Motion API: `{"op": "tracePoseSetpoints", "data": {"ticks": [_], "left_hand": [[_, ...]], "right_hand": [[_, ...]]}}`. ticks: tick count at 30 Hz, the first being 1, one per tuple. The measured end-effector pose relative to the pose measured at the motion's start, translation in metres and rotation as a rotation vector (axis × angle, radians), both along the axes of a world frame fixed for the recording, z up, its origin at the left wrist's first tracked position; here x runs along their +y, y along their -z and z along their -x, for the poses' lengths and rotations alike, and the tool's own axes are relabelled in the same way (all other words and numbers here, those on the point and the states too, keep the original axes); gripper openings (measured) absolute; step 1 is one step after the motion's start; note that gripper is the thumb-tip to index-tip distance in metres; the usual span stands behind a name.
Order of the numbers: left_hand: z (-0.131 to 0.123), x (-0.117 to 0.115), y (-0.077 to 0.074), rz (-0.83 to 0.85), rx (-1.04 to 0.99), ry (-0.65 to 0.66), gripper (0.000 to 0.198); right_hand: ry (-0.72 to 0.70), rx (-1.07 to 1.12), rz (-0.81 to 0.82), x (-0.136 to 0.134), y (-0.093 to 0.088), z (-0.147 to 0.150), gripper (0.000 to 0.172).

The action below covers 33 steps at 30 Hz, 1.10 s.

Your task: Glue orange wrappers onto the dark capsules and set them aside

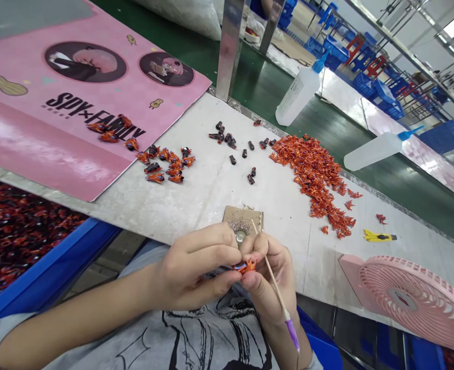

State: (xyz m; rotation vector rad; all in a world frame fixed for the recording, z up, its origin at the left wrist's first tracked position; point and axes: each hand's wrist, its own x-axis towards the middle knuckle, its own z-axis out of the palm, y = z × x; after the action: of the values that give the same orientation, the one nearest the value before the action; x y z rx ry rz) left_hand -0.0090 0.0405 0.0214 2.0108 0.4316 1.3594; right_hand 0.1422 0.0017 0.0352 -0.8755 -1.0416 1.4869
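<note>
In front of my chest, a small orange and dark plastic part [246, 266] is pinched between both hands. My left hand [202, 264] is closed on its dark end, and my right hand [273, 272] grips the spiky orange end with thumb and forefinger. A thin pale stick [276, 290] with a purple sleeve at its lower end rests in my right hand, tucked by the fingers. Just beyond my fingertips lies a speckled brown square of cardboard [232, 216] with a small round shiny spot on it. My fingers partly hide the plastic part.
A large heap of orange parts [315, 174] sits right of centre. Several dark pieces [229, 139] lie scattered, and joined ones [173, 164] cluster at left by a pink printed sheet [107, 103]. Two white bottles [298, 95], a yellow cutter [379, 236] and a pink fan [404, 298] stand around.
</note>
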Motion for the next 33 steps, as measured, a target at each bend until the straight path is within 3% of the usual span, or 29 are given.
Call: {"op": "tracePoseSetpoints", "data": {"ticks": [9, 11, 14, 16, 19, 25, 33], "left_hand": [[0.001, 0.005, -0.007, -0.091, 0.022, 0.039, 0.014], [0.001, 0.004, -0.004, 0.028, -0.019, 0.044, 0.016], [-0.002, 0.003, 0.003, 0.41, -0.136, 0.127, 0.029], [-0.004, 0.001, 0.008, 0.655, -0.237, 0.231, 0.036], [-0.006, -0.002, 0.013, 0.871, -0.343, 0.342, 0.038], [-0.004, -0.002, 0.015, 1.081, -0.407, 0.48, 0.034], [-0.001, 0.0, 0.016, 1.164, -0.347, 0.361, 0.041]], "right_hand": [[0.036, -0.026, -0.034, -0.006, 0.0, -0.001, 0.044], [0.044, -0.066, -0.07, -0.004, 0.001, -0.002, 0.04], [0.163, -0.269, -0.236, -0.001, 0.005, -0.004, 0.028], [0.264, -0.43, -0.381, 0.0, 0.008, -0.005, 0.038], [0.305, -0.582, -0.538, 0.002, 0.01, -0.006, 0.052], [0.255, -0.632, -0.641, 0.004, 0.002, -0.006, 0.02], [0.254, -0.691, -0.618, 0.01, 0.005, -0.004, 0.016]]}}
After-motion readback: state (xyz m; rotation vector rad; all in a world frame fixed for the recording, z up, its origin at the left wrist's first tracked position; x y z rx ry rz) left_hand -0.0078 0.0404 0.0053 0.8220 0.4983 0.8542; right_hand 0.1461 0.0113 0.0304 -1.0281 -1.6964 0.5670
